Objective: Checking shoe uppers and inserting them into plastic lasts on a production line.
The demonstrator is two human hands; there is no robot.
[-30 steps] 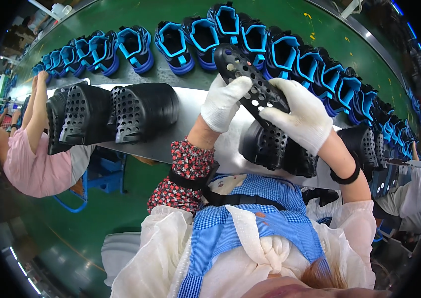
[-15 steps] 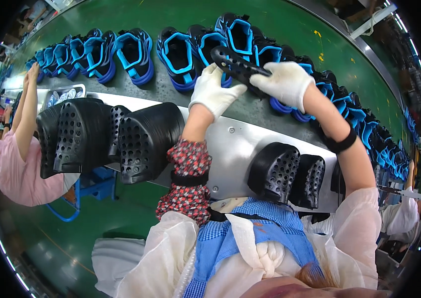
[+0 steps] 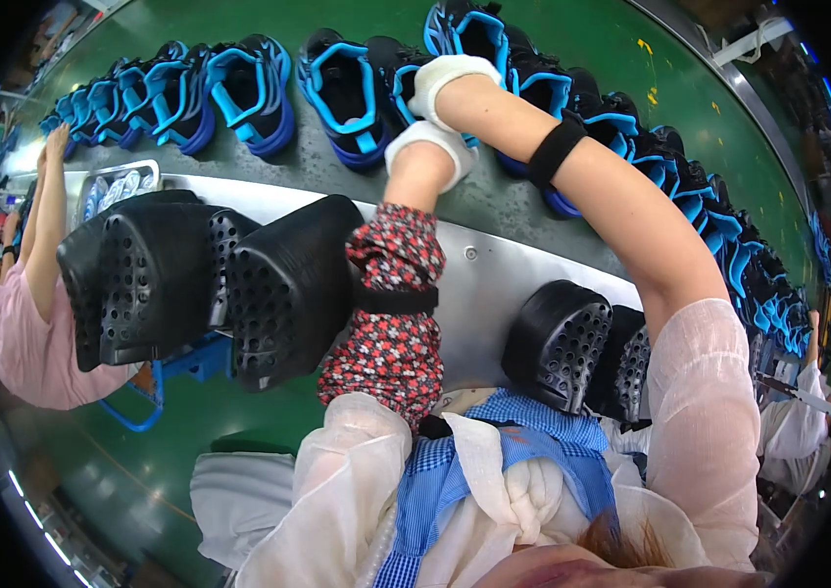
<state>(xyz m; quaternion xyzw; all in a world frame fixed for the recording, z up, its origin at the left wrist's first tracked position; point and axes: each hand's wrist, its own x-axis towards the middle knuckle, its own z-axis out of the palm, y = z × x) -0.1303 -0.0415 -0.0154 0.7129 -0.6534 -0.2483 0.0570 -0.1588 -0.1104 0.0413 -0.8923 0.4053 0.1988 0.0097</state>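
Both my hands wear white gloves and are together at a black and light-blue sneaker [image 3: 398,73] on the green conveyor. My right hand [image 3: 443,83] is over the shoe's opening, wrist bent forward. Just nearer to me, my left hand [image 3: 435,149] is at the shoe's heel end. The fingers of both hands are hidden behind gloves and wrists, so their grip does not show. No black perforated shoe form is visible in either hand now. Another sneaker [image 3: 344,93] stands directly left of my hands, and one more [image 3: 474,37] lies beyond them.
Large black perforated forms [image 3: 288,284] stand on the metal ledge [image 3: 479,257] at left, and others [image 3: 561,338] at right. Rows of sneakers [image 3: 249,93] line the green belt [image 3: 357,18]. A co-worker in pink [image 3: 33,333] reaches over the belt at far left.
My right hand has moved left and forward over the sneaker, and the black perforated form it held is out of sight. My left hand has shifted slightly right.
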